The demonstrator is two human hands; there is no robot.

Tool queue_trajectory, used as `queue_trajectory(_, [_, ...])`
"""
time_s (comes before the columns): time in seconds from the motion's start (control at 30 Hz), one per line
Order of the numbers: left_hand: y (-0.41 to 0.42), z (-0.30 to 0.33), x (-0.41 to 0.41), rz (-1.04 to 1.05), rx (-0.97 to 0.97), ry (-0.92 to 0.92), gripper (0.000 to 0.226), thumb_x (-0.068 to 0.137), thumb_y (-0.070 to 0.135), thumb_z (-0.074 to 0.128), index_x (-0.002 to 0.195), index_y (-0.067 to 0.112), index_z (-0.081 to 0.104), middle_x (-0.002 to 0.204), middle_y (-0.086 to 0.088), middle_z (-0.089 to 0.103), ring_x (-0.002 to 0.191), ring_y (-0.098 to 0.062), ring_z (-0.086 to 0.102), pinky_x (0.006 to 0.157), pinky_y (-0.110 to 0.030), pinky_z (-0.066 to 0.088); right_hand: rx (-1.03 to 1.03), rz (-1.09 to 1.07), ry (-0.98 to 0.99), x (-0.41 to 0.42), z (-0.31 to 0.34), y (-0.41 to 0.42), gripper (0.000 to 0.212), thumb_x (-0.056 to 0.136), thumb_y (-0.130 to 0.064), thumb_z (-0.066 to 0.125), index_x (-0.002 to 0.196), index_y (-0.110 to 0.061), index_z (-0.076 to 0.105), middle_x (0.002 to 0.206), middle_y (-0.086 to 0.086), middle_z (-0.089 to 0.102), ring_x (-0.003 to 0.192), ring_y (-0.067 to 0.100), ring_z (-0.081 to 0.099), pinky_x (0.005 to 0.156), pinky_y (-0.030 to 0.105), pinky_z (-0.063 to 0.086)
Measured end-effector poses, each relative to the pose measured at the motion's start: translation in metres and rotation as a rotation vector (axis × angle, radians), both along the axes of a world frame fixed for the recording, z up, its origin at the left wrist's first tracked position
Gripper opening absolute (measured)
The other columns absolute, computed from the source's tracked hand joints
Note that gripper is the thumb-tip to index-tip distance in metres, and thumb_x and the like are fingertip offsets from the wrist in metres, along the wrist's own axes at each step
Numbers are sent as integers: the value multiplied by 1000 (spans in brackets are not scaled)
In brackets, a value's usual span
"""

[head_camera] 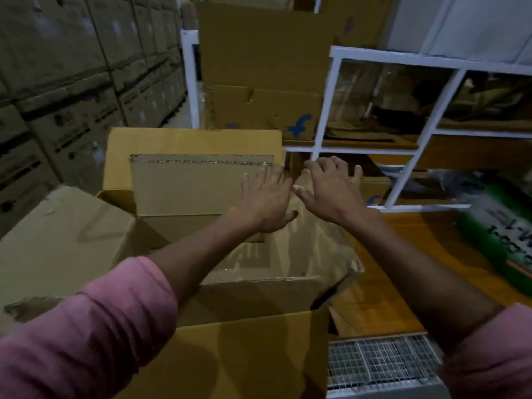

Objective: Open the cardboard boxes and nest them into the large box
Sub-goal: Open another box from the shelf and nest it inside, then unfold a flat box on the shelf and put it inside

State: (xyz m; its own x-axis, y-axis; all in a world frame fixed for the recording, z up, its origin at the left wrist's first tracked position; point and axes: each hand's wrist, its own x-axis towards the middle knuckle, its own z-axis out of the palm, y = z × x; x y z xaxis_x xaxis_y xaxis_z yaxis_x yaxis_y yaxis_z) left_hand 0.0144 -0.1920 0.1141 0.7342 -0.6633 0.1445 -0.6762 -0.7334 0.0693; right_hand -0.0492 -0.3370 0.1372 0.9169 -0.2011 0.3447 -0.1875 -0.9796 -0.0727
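A large open cardboard box (247, 352) stands right in front of me with its flaps spread outward. A smaller open box (184, 191) sits nested inside it, its far flap upright. My left hand (266, 201) reaches over the opening with fingers straight and spread, near the right end of that upright flap. Beside it, my right hand (331, 191) is also spread flat above the right side of the boxes and holds nothing. More brown boxes with a blue logo (264, 110) stand behind on the white rack.
A white metal rack (334, 102) with folded cardboard stands at the right. Stacked cartons (72, 82) line the left wall. A green and white package (506, 234) lies on the wooden surface (383, 272) at right. A wire mesh panel (377, 361) sits bottom right.
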Motion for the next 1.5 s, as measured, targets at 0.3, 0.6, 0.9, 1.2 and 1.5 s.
queue_trajectory(0.3, [-132, 11, -77, -135, -36, -126, 75, 96, 56, 54, 156, 22, 25, 169, -7, -1, 154, -38, -5, 117, -69, 12, 137, -72, -251, -100, -2, -131, 55, 98, -54, 51, 144, -23, 48, 147, 5, 50, 139, 28, 39, 111, 59, 31])
queue_trajectory(0.6, [-304, -25, -192, -160, -97, -78, 83, 95, 57, 55, 159, 22, 14, 169, -7, -8, 154, -38, -11, 117, -69, 6, 175, -203, -234, -223, -43, -302, 53, 96, -58, 48, 135, -22, 53, 134, 7, 57, 126, 30, 51, 102, 54, 42])
queue_trajectory(0.9, [-395, -42, -214, -252, -42, -47, 79, 93, 61, 56, 156, 25, 23, 169, -5, -4, 154, -37, -7, 118, -70, 8, 256, -312, -191, -275, -67, -405, 49, 97, -56, 48, 137, -27, 49, 138, 6, 53, 130, 31, 47, 104, 57, 40])
queue_trajectory(1.2, [-458, -57, -200, -265, -70, -6, 82, 95, 62, 52, 159, 24, 18, 170, -6, -6, 154, -39, -6, 118, -71, 7, 293, -407, -175, -279, -84, -474, 54, 100, -54, 48, 143, -21, 45, 142, 11, 47, 129, 32, 45, 104, 55, 38])
queue_trajectory(1.5, [-567, -53, -207, -234, -114, 64, 88, 95, 64, 50, 161, 27, 5, 170, -4, -9, 154, -38, -9, 117, -72, 5, 272, -411, -422, -282, -71, -617, 46, 104, -44, 46, 137, -13, 51, 135, 18, 48, 126, 36, 46, 98, 54, 40])
